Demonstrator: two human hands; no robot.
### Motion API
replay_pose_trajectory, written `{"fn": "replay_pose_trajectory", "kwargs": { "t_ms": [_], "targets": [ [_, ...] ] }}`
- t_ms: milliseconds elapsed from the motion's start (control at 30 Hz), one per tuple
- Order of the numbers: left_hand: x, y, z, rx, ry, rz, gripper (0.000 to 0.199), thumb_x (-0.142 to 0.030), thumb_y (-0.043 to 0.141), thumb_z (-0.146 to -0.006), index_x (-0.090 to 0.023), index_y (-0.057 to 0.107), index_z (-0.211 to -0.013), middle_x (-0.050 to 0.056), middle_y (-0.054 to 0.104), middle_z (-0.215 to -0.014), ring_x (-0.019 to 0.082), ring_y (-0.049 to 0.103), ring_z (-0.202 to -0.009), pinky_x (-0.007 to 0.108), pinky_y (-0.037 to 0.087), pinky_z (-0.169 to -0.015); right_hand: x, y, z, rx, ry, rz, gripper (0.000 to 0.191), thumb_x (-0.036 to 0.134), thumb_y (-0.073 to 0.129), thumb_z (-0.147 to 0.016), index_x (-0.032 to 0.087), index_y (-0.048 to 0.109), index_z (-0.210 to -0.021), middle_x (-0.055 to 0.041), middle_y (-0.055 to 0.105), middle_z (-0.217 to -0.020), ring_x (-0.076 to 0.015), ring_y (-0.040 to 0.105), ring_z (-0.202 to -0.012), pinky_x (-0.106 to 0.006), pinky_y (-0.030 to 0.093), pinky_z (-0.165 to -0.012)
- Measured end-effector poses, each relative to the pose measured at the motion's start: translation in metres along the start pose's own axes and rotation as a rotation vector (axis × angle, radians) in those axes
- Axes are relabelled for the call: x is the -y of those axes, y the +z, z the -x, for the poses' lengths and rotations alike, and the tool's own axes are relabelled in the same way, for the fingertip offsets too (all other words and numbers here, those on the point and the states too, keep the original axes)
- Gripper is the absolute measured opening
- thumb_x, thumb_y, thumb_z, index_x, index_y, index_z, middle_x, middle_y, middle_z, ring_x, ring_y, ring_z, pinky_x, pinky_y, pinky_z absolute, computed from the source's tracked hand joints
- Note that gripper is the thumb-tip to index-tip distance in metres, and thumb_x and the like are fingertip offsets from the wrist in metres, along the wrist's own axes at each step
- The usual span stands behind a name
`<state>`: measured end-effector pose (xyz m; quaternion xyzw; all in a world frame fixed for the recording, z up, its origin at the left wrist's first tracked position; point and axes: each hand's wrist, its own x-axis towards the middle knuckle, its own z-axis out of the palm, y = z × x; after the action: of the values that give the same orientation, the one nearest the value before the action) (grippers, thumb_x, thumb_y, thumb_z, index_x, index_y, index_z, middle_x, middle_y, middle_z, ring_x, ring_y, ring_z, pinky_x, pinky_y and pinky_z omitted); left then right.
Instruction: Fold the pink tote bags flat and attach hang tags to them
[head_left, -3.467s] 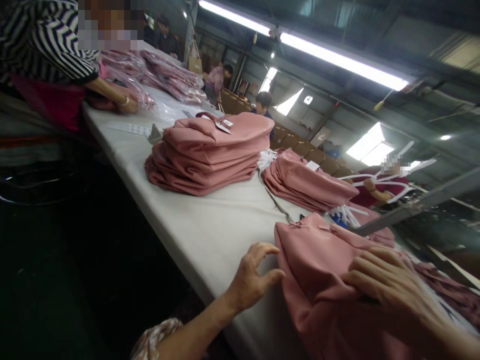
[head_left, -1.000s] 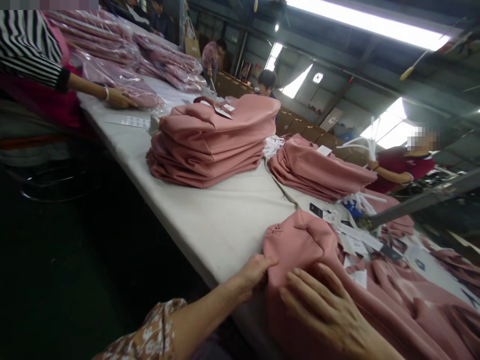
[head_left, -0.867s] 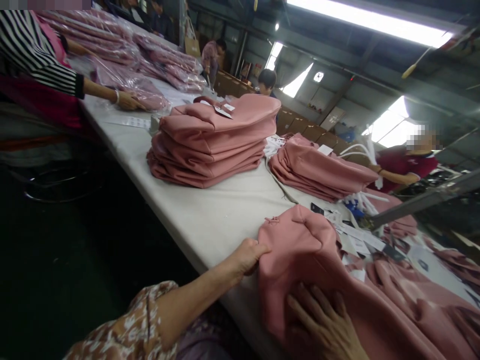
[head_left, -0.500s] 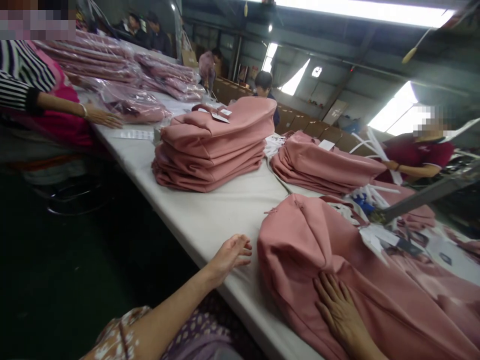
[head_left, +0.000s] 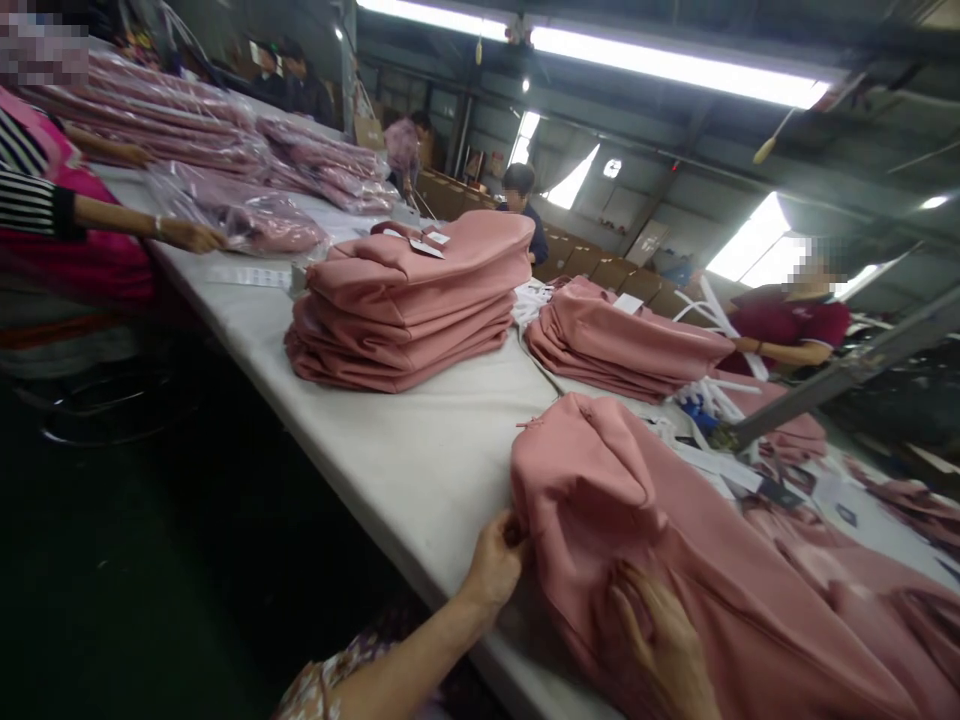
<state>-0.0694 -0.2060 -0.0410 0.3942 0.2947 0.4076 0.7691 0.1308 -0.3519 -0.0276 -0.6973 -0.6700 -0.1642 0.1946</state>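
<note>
A soft pink leather-look bag (head_left: 720,560) lies on the white-topped table right in front of me, its surface creased and bulging. My left hand (head_left: 496,565) is closed at the bag's left edge, fingertips pinched against the material and partly hidden. On the bag's front side, my right hand (head_left: 664,635) has its fingers bent into a fold of the material. Beyond my hands stands a stack of similar pink bags (head_left: 420,300), with white tags on the top one.
Another pink stack (head_left: 622,335) lies behind the bag. A metal bar (head_left: 847,370) slants across the right side. At left, a person in striped sleeves touches a plastic-wrapped pink item (head_left: 247,215). A person in a dark red shirt (head_left: 787,320) holds white strips. The table edge (head_left: 322,470) runs diagonally.
My left hand has moved right from above the table and closed at the bag's edge. My right hand, flat before, now has bent fingers. The striped-sleeved person's hand has closed near the wrapped item.
</note>
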Motion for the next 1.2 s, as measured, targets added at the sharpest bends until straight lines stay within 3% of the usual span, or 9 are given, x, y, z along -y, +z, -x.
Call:
{"fn": "replay_pose_trajectory", "kwargs": {
  "t_ms": [133, 233, 300, 367, 467, 667, 767, 933, 1200],
  "targets": [
    [0.004, -0.001, 0.005, -0.038, 0.04, -0.105, 0.024, -0.031, 0.074, -0.067, -0.015, 0.056, -0.072, 0.001, 0.06, -0.068, 0.015, 0.052, -0.068, 0.026, 0.04, -0.063, 0.086, -0.039, -0.061, -0.004, -0.014, 0.121, 0.042, 0.057, 0.05, -0.09, 0.016, 0.055, -0.095, -0.0097, 0.064, -0.078, -0.0231, 0.065, -0.067, -0.031, 0.049, -0.054],
    [0.005, 0.0, 0.012, -0.063, 0.069, -0.179, 0.016, -0.026, 0.066, -0.071, -0.016, 0.054, -0.07, 0.0, 0.058, -0.067, 0.014, 0.049, -0.066, 0.025, 0.038, -0.06, 0.132, -0.044, -0.108, 0.246, 0.123, 0.367, 0.045, 0.061, 0.051, -0.087, 0.016, 0.054, -0.082, -0.0119, 0.062, -0.065, -0.0289, 0.065, -0.056, -0.032, 0.042, -0.045],
    [0.006, -0.001, 0.015, -0.07, 0.074, -0.201, 0.016, -0.027, 0.063, -0.073, -0.016, 0.052, -0.07, -0.001, 0.057, -0.068, 0.013, 0.049, -0.066, 0.024, 0.038, -0.06, 0.143, -0.038, -0.126, 0.399, 0.185, 0.372, 0.036, 0.05, 0.053, -0.089, 0.016, 0.055, -0.079, -0.0132, 0.063, -0.062, -0.0309, 0.066, -0.057, -0.033, 0.042, -0.047],
    [0.008, -0.004, 0.015, -0.066, 0.064, -0.205, 0.019, -0.03, 0.065, -0.072, -0.017, 0.051, -0.071, -0.002, 0.056, -0.067, 0.013, 0.048, -0.064, 0.025, 0.038, -0.059, 0.136, -0.028, -0.132, 0.476, 0.182, 0.266, 0.023, 0.036, 0.052, -0.089, 0.017, 0.054, -0.075, -0.0128, 0.065, -0.065, -0.0296, 0.066, -0.059, -0.033, 0.041, -0.051],
    [0.015, -0.014, 0.014, -0.03, 0.046, -0.201, 0.025, -0.034, 0.069, -0.068, -0.017, 0.052, -0.073, -0.003, 0.054, -0.064, 0.013, 0.048, -0.06, 0.025, 0.039, -0.058, 0.107, -0.013, -0.122, 0.432, 0.145, -0.038, 0.02, 0.025, 0.044, -0.085, 0.022, 0.046, -0.066, -0.0062, 0.062, -0.062, -0.0213, 0.059, -0.055, -0.031, 0.036, -0.053],
    [0.009, -0.023, 0.035, -0.183, 0.189, -0.348, 0.024, -0.034, 0.072, -0.073, -0.018, 0.055, -0.079, -0.003, 0.051, -0.073, 0.014, 0.046, -0.069, 0.026, 0.039, -0.067, 0.072, 0.006, -0.098, 0.254, 0.179, -0.472, 0.03, 0.035, 0.039, -0.089, 0.021, 0.044, -0.063, -0.0003, 0.053, -0.059, -0.0158, 0.049, -0.055, -0.028, 0.035, -0.052],
    [-0.006, -0.013, 0.048, -0.021, 0.294, -0.5, 0.026, -0.029, 0.074, -0.072, -0.018, 0.064, -0.093, 0.001, 0.058, -0.085, 0.016, 0.051, -0.077, 0.027, 0.041, -0.072, 0.075, 0.008, -0.097, 0.256, 0.204, -0.537, 0.033, 0.04, 0.042, -0.091, 0.02, 0.048, -0.064, -0.0003, 0.054, -0.059, -0.0154, 0.05, -0.055, -0.027, 0.036, -0.052],
    [-0.019, 0.001, 0.044, 0.043, 0.121, -0.594, 0.019, -0.019, 0.069, -0.07, -0.018, 0.068, -0.089, 0.002, 0.063, -0.086, 0.016, 0.056, -0.075, 0.026, 0.042, -0.068, 0.086, 0.011, -0.095, 0.273, 0.268, -0.643, 0.038, 0.048, 0.046, -0.091, 0.018, 0.056, -0.07, -0.0016, 0.059, -0.062, -0.016, 0.054, -0.055, -0.026, 0.039, -0.05],
    [-0.012, -0.003, 0.034, 0.103, -0.057, -0.262, 0.031, -0.02, 0.069, -0.065, -0.011, 0.059, -0.093, -0.001, 0.06, -0.077, 0.011, 0.051, -0.066, 0.023, 0.038, -0.059, 0.087, 0.012, -0.087, 0.174, 0.183, -0.661, 0.043, 0.047, 0.038, -0.096, 0.02, 0.059, -0.071, -0.0038, 0.064, -0.065, -0.0176, 0.057, -0.057, -0.027, 0.044, -0.053]
  ]
}}
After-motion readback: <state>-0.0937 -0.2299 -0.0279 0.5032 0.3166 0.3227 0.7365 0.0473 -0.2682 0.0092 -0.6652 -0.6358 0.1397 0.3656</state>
